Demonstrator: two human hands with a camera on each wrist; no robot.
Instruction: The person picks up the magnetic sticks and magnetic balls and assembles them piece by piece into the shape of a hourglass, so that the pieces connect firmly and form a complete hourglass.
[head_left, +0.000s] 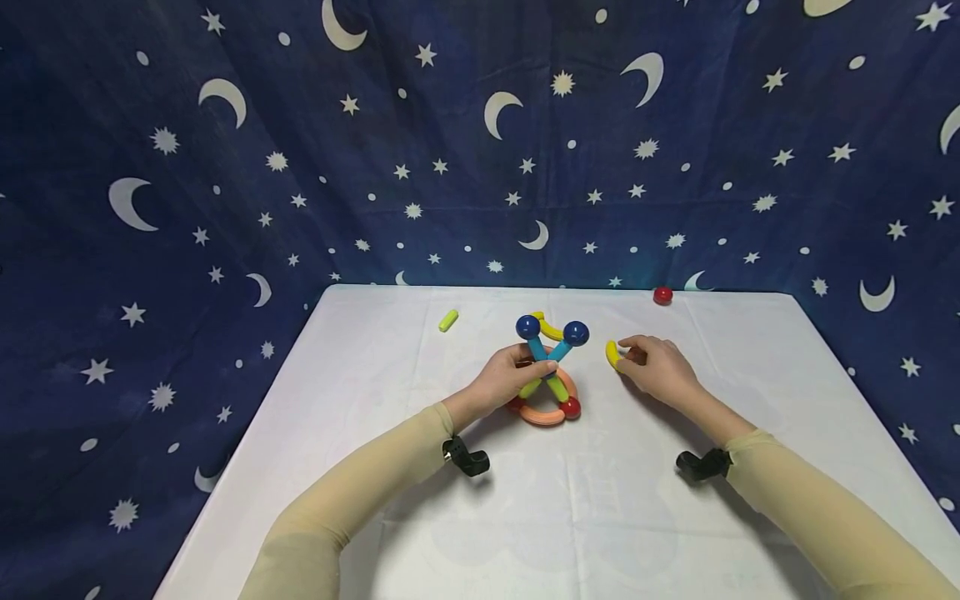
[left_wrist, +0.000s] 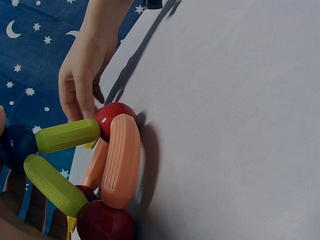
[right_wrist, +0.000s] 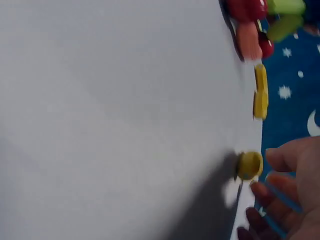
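Observation:
My left hand (head_left: 498, 382) grips the middle of a ball-and-stick model (head_left: 542, 417). Two dark blue balls (head_left: 575, 333) top its light blue sticks (head_left: 559, 350). Below, green sticks (left_wrist: 68, 135) run down to red balls (left_wrist: 106, 221), joined by orange curved sticks (left_wrist: 121, 161). The left fingers show only partly in the left wrist view. To the right, my right hand (head_left: 660, 368) is at a yellow curved stick (head_left: 612, 354) on the table. In the right wrist view its thumb and fingers are spread beside that yellow stick (right_wrist: 249, 165), with a gap visible.
Other yellow curved pieces (head_left: 552, 332) lie just behind the model. A short green stick (head_left: 448, 321) is at the back left, and a loose red ball (head_left: 663, 296) near the table's back edge. A dark blue star-and-moon cloth (head_left: 450, 208) hangs behind the white table (head_left: 600, 517).

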